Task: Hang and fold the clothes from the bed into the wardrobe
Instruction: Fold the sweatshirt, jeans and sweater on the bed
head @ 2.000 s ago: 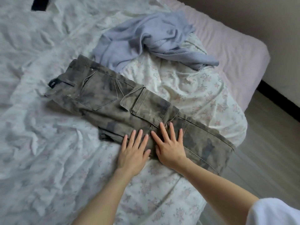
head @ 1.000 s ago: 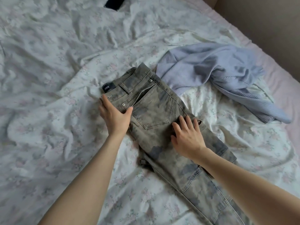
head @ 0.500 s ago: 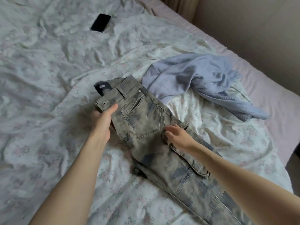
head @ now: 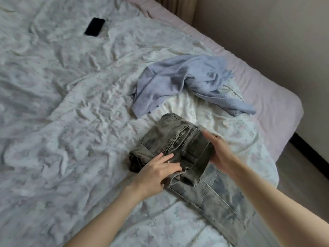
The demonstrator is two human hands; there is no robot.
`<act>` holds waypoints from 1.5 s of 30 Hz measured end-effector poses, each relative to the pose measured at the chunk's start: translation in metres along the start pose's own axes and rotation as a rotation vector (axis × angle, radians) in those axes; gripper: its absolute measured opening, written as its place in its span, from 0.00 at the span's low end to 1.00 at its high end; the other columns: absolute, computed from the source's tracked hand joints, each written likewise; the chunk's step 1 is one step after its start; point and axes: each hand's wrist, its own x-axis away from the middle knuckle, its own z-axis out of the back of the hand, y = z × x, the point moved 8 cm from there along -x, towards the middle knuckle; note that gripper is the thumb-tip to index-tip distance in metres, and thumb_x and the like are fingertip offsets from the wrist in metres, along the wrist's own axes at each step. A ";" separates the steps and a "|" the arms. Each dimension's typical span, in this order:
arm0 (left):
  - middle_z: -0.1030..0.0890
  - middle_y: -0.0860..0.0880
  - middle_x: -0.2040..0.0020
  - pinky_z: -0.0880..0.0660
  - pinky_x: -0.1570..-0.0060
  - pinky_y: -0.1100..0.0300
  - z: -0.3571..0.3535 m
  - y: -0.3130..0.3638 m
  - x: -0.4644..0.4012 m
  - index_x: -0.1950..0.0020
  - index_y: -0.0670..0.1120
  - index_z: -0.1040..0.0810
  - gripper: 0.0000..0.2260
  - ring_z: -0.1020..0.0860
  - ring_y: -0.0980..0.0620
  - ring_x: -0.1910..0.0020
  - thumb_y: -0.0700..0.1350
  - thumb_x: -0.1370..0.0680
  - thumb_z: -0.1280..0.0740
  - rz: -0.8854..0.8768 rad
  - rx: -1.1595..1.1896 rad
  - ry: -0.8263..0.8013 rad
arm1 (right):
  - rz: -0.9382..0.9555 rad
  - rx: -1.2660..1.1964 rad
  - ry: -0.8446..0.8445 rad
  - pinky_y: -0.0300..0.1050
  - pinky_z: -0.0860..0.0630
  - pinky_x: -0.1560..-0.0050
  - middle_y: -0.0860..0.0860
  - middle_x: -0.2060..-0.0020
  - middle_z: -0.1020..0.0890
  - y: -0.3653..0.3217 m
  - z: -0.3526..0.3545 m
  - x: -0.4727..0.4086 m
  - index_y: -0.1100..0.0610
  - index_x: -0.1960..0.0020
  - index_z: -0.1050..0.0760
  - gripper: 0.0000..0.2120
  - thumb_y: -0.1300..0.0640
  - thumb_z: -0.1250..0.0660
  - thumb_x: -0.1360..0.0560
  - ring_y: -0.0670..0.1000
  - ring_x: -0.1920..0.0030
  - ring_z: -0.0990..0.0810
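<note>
Head view shows one pair of grey-green camouflage trousers (head: 179, 150) lying on the bed (head: 53, 122), in the lower middle of the frame. Their upper part is folded over on itself into a thick bundle, while the leg part lies flat and runs toward the lower right of the frame.

Two bare hands are on this bundle. The left hand (head: 156, 170) rests on its near side with fingers curved over the cloth; the thumb seems to go under the edge, so it grips the folded layers. The right hand (head: 219, 150) is at the right end of the bundle with fingers held straight – it is blurred, and I cannot tell if it only touches the cloth or presses it.

One light blue garment (head: 181, 81) lies crumpled just beyond the trousers, in the upper middle of the frame, near them but not touching; one ribbed part of it reaches toward the right. One black phone (head: 94, 26) lies well apart, in the upper left, with the screen dark.

The bed carries one wrinkled white cover with a pale flower print. At its right edge a pink sheet (head: 277, 104) shows – beside it is the wall (head: 267, 32).
</note>
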 end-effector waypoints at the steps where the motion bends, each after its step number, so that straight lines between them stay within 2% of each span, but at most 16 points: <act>1: 0.20 0.48 0.39 0.39 0.32 0.40 -0.009 0.004 0.003 0.37 0.45 0.24 0.31 0.31 0.45 0.32 0.29 0.39 0.31 -0.008 -0.037 -0.039 | 0.013 0.053 0.088 0.49 0.21 0.53 0.56 0.58 0.17 0.010 0.014 0.002 0.61 0.41 0.24 0.15 0.56 0.33 0.25 0.53 0.58 0.18; 3: 0.21 0.48 0.38 0.42 0.33 0.37 -0.019 0.007 0.008 0.37 0.46 0.23 0.30 0.30 0.44 0.32 0.30 0.38 0.31 -0.014 -0.097 -0.067 | 0.010 0.108 0.199 0.47 0.22 0.57 0.56 0.59 0.18 0.025 0.031 0.000 0.60 0.43 0.26 0.11 0.63 0.33 0.25 0.51 0.61 0.19; 6: 0.24 0.50 0.35 0.43 0.32 0.37 -0.041 0.008 0.012 0.35 0.48 0.24 0.30 0.36 0.46 0.29 0.31 0.37 0.32 0.048 -0.112 -0.141 | 0.054 0.255 0.292 0.50 0.24 0.51 0.59 0.50 0.21 0.034 0.043 -0.014 0.59 0.45 0.31 0.10 0.64 0.35 0.25 0.54 0.54 0.22; 8: 0.36 0.52 0.26 0.56 0.27 0.41 -0.063 0.008 0.016 0.28 0.51 0.32 0.32 0.53 0.50 0.25 0.33 0.31 0.33 0.144 -0.122 -0.262 | 0.109 0.469 0.336 0.51 0.25 0.49 0.58 0.49 0.22 0.035 0.048 -0.017 0.59 0.45 0.31 0.10 0.62 0.35 0.25 0.55 0.50 0.22; 11: 0.57 0.57 0.25 0.73 0.30 0.49 -0.090 0.009 0.026 0.23 0.56 0.47 0.29 0.68 0.54 0.27 0.52 0.21 0.39 0.242 -0.191 -0.522 | 0.152 0.781 0.368 0.50 0.28 0.49 0.59 0.44 0.24 0.042 0.057 -0.008 0.61 0.39 0.33 0.16 0.60 0.36 0.24 0.58 0.45 0.25; 13: 0.50 0.58 0.25 0.67 0.27 0.47 -0.091 0.010 0.022 0.25 0.55 0.39 0.27 0.61 0.57 0.25 0.62 0.23 0.41 0.293 -0.078 -0.478 | 0.265 1.033 0.396 0.53 0.33 0.40 0.59 0.37 0.29 0.034 0.055 0.000 0.60 0.32 0.36 0.22 0.62 0.37 0.25 0.59 0.38 0.31; 16: 0.20 0.54 0.41 0.38 0.30 0.46 -0.046 0.003 0.005 0.45 0.49 0.17 0.17 0.28 0.56 0.35 0.54 0.25 0.41 0.368 0.095 0.050 | 0.665 1.370 0.357 0.61 0.37 0.36 0.60 0.34 0.31 0.012 0.021 0.014 0.56 0.30 0.36 0.28 0.62 0.38 0.30 0.59 0.35 0.34; 18: 0.19 0.49 0.42 0.33 0.36 0.48 -0.011 -0.017 0.004 0.44 0.46 0.19 0.15 0.24 0.49 0.40 0.47 0.25 0.40 0.433 -0.102 0.345 | 0.866 1.526 0.176 0.68 0.39 0.34 0.59 0.33 0.30 0.021 -0.017 0.021 0.52 0.30 0.34 0.27 0.56 0.40 0.30 0.60 0.32 0.33; 20: 0.28 0.44 0.32 0.37 0.33 0.47 0.009 -0.055 0.003 0.33 0.44 0.28 0.19 0.32 0.43 0.33 0.47 0.23 0.39 0.716 -0.170 0.334 | 0.798 1.687 -0.026 0.72 0.44 0.34 0.57 0.31 0.31 0.049 -0.038 0.013 0.48 0.30 0.33 0.27 0.47 0.44 0.29 0.61 0.29 0.35; 23: 0.37 0.45 0.26 0.39 0.31 0.46 0.001 -0.118 0.012 0.25 0.49 0.41 0.31 0.38 0.43 0.28 0.56 0.24 0.34 1.126 0.068 0.051 | 0.627 1.816 -0.164 0.67 0.55 0.30 0.55 0.24 0.44 0.083 -0.032 -0.016 0.42 0.25 0.47 0.31 0.41 0.45 0.27 0.60 0.25 0.53; 26: 0.32 0.46 0.30 0.34 0.37 0.55 -0.005 -0.135 0.008 0.27 0.47 0.35 0.32 0.32 0.46 0.33 0.56 0.28 0.29 1.161 0.317 -0.084 | 0.624 1.810 -0.224 0.64 0.67 0.30 0.51 0.25 0.62 0.090 -0.026 -0.031 0.40 0.25 0.61 0.33 0.40 0.46 0.23 0.57 0.27 0.67; 28: 0.28 0.48 0.35 0.33 0.43 0.60 -0.005 -0.136 0.005 0.28 0.45 0.34 0.32 0.28 0.49 0.38 0.51 0.28 0.27 1.183 0.502 -0.125 | 0.616 1.788 -0.242 0.63 0.68 0.31 0.50 0.26 0.65 0.087 -0.027 -0.029 0.40 0.25 0.62 0.33 0.41 0.45 0.22 0.57 0.28 0.70; 32: 0.20 0.50 0.42 0.26 0.49 0.62 -0.009 -0.128 -0.003 0.37 0.47 0.26 0.25 0.22 0.54 0.48 0.46 0.32 0.24 1.189 0.700 -0.224 | 0.515 1.607 -0.250 0.59 0.65 0.27 0.49 0.23 0.59 0.075 -0.025 -0.020 0.43 0.24 0.54 0.30 0.50 0.45 0.21 0.56 0.24 0.64; 36: 0.20 0.50 0.41 0.27 0.39 0.51 0.008 -0.114 -0.019 0.34 0.46 0.26 0.29 0.22 0.51 0.44 0.45 0.34 0.22 1.114 0.507 -0.027 | 0.339 1.148 -0.079 0.49 0.52 0.25 0.53 0.25 0.42 0.039 -0.023 -0.017 0.53 0.26 0.40 0.23 0.56 0.45 0.21 0.53 0.24 0.50; 40: 0.19 0.50 0.44 0.26 0.41 0.50 0.038 -0.085 -0.024 0.38 0.49 0.24 0.27 0.22 0.48 0.45 0.46 0.35 0.23 1.023 0.380 0.098 | 0.294 0.914 0.063 0.52 0.41 0.28 0.58 0.30 0.33 0.011 -0.029 -0.002 0.58 0.26 0.40 0.23 0.57 0.46 0.21 0.57 0.30 0.36; 45: 0.17 0.50 0.47 0.26 0.43 0.51 0.077 -0.065 -0.004 0.41 0.50 0.22 0.22 0.21 0.48 0.47 0.44 0.35 0.23 0.993 0.352 0.205 | 0.218 0.842 0.052 0.55 0.48 0.26 0.60 0.29 0.36 -0.002 -0.070 0.017 0.54 0.25 0.42 0.25 0.52 0.47 0.21 0.61 0.27 0.42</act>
